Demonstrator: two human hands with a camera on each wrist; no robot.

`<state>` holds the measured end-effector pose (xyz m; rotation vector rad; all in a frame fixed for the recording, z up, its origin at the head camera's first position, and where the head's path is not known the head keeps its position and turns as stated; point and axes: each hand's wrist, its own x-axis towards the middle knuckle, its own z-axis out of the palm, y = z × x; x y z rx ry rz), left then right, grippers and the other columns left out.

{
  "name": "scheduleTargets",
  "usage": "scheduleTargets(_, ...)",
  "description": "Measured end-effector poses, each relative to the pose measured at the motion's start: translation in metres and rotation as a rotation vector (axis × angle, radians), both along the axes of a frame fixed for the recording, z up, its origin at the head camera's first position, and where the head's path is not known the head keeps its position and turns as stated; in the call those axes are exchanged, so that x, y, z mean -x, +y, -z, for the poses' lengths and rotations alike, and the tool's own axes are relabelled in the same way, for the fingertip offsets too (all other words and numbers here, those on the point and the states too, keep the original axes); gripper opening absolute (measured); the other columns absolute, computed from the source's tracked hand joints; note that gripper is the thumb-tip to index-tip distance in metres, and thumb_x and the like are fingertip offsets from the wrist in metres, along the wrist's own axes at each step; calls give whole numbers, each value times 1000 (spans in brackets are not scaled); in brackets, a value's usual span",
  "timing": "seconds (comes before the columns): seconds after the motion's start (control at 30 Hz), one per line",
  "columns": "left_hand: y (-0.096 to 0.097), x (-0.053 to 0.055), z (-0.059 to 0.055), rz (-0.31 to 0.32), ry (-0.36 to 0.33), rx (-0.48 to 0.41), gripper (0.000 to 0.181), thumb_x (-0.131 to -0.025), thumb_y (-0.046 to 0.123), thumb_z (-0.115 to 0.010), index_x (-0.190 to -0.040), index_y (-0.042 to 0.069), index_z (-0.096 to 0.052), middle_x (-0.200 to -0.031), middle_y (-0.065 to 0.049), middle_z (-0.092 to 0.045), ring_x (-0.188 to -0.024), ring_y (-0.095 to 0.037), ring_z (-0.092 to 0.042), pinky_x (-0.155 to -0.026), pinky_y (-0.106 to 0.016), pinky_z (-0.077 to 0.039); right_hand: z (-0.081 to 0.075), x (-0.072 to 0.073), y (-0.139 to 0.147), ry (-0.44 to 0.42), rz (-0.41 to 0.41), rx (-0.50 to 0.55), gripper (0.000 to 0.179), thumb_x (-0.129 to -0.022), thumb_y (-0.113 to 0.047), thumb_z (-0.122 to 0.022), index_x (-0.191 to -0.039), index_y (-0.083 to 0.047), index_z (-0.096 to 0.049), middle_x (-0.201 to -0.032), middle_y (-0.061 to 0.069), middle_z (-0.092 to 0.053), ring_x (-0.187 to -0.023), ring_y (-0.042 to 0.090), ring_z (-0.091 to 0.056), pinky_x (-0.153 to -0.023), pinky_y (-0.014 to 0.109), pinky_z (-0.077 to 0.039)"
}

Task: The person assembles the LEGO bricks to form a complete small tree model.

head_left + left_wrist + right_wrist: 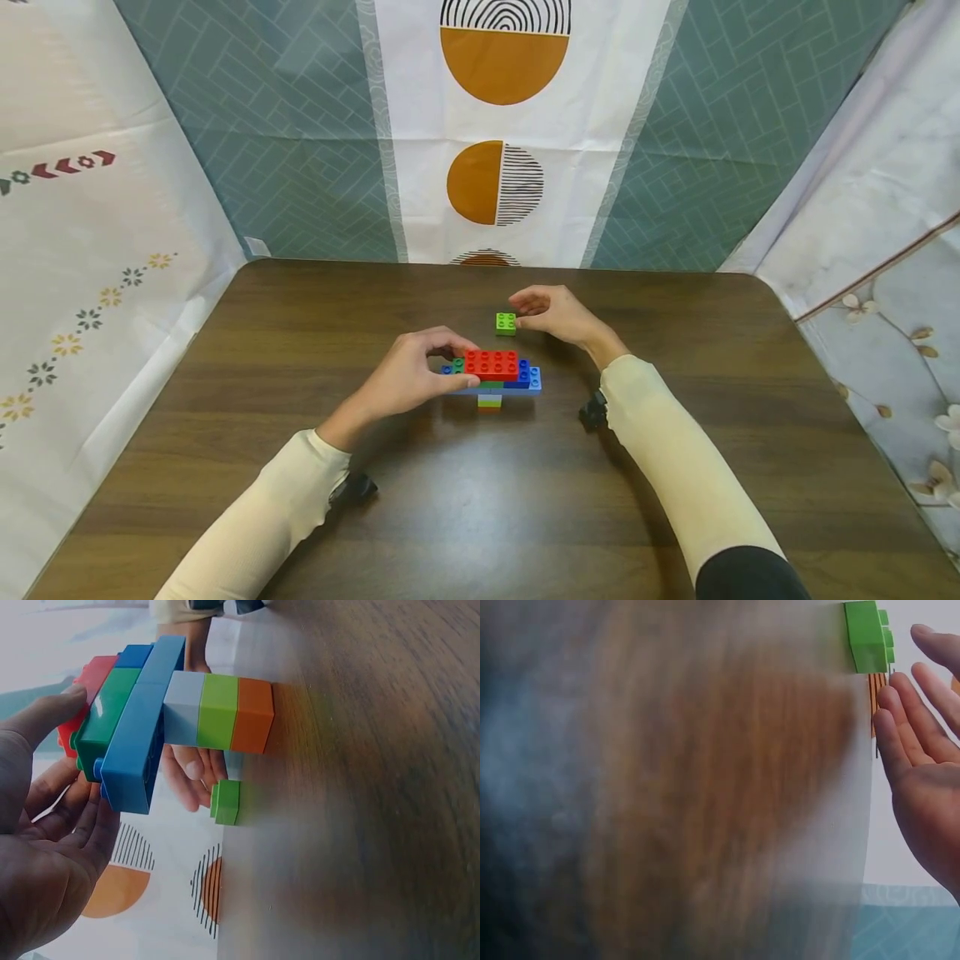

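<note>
A stepped toy-brick build stands on the table: a red brick (pixel 491 365) on top, green (pixel 109 712) and dark blue bricks (pixel 522 372) below it, then a long light-blue layer (pixel 142 724). Its narrow foot stacks a pale brick (pixel 182 709), a lime brick (pixel 217 711) and an orange brick (pixel 253 715). My left hand (pixel 408 372) pinches the build's left end, thumb at the near side and fingers behind. A loose bright-green brick (pixel 506 324) sits farther back. Just right of that brick, my right hand (pixel 557 313) hovers with loosely bent fingers, holding nothing.
The dark wooden table (pixel 465 508) reaches back to a hanging patterned cloth (pixel 322 150). Light cloths hang on both sides. Small black devices (pixel 592 412) sit at the wrists.
</note>
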<state>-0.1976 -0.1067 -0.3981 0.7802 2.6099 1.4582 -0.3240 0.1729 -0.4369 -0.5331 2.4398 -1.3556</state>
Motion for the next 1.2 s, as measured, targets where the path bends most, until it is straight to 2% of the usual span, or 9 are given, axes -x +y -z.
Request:
scheduleTargets(0.2, 1, 0, 0, -4, -2, 9, 35, -83, 26, -88, -114, 15, -76, -108, 1, -73, -96, -17, -64, -94, -47, -59, 3, 1, -2, 19, -37, -67, 45, -92, -12, -77, -134, -4, -65, -133, 15, -67, -120, 32, -63, -112, 48, -49)
scheduleTargets(0.6, 1, 1, 2, 1, 23, 10, 35, -83, 26, -88, -114, 16, -76, -108, 2, -73, -94, -16, -64, -91, -40, -59, 4, 2, -6, 31, -30, -170, 36, -91, -13, -77, -126, -7, -70, -124, 14, -69, -118, 32, -63, -112, 49, -49)
scheduleTargets(0.93, 1, 1, 3, -1, 12, 3, 34, -84, 27, -88, -114, 16, -76, -108, 2, -73, -94, -16, -64, -92, -43, -59, 0, -1, -3, 25, -17, -153, 35, -91, -13, -77, -125, -9, -71, -123, 13, -70, -117, 32, -64, -110, 49, -50)
scheduleTargets(1.2, 3, 3, 4, -8, 21, 3, 34, -84, 27, -87, -114, 16, -76, -108, 2, -73, -94, -16, -63, -91, -42, -59, -16, -9, 5, 56, -19, -130, 35, -91, -15, -77, -125, -12, -71, -124, 11, -70, -116, 31, -65, -109, 48, -52)
